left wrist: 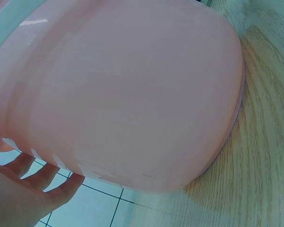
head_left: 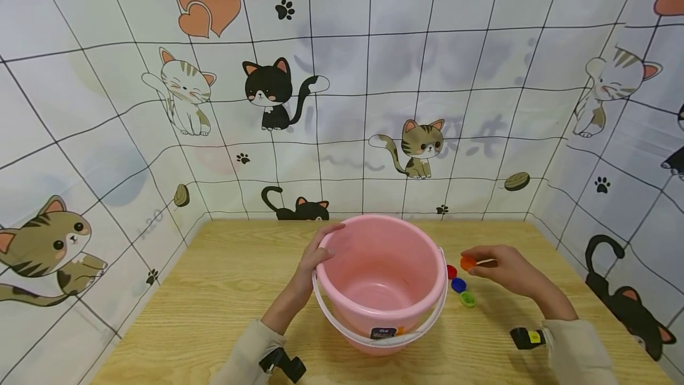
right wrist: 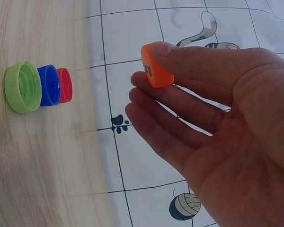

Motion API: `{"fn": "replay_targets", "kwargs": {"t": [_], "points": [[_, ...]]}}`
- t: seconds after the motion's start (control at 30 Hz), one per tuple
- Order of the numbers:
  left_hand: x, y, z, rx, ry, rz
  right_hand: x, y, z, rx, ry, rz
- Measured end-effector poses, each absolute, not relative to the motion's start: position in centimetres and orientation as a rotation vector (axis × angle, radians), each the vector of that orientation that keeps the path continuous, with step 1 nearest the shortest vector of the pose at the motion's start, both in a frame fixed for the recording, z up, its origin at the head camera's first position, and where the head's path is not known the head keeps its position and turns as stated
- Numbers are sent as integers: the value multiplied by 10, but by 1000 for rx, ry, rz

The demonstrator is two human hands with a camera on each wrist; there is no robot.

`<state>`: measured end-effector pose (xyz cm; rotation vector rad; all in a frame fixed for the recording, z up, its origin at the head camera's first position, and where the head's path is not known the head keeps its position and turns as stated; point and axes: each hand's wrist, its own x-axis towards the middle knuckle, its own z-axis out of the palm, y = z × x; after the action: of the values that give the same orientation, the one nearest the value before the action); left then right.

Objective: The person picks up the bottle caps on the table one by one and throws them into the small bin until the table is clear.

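Observation:
A pink bucket [head_left: 385, 243] stands upright on the table, its white handle [head_left: 380, 342] hanging down at the front. My left hand [head_left: 314, 254] grips the bucket's rim at the left, thumb over the edge; in the left wrist view the fingers [left wrist: 61, 191] lie against its outer wall. To the bucket's right, my right hand [head_left: 504, 269] pinches an orange bottle cap [right wrist: 157, 66] between thumb and fingers, off the table. Close by lie a red cap [head_left: 452, 272], a blue cap [head_left: 458, 285] and a green cap [right wrist: 22, 87], in a row beside the bucket.
The wooden table [head_left: 214, 314] extends on both sides of the bucket. A white cloth [head_left: 342, 76] printed with grid lines and cartoon cats hangs behind the table and along both sides.

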<state>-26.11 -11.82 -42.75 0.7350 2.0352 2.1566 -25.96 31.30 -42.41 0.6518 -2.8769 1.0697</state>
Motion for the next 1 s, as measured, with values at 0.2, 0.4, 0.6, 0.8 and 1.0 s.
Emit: {"fn": "replay_targets", "kwargs": {"t": [0.2,0.4,0.6,0.8,1.0], "points": [[-261,-118,-427,727,2034,2154,-259,313,-422,641,-2879,1086],[-262,-118,-427,728,2039,2155,-259,313,-420,657,-2866,1072],[-262,-118,-429,733,2035,2163,-256,313,-416,662,-2866,1075],[-262,-119,-428,734,2033,2171,-255,312,-413,667,-2859,1078],[-262,-118,-428,737,2051,2163,-255,312,-413,650,-2849,1047]]}}
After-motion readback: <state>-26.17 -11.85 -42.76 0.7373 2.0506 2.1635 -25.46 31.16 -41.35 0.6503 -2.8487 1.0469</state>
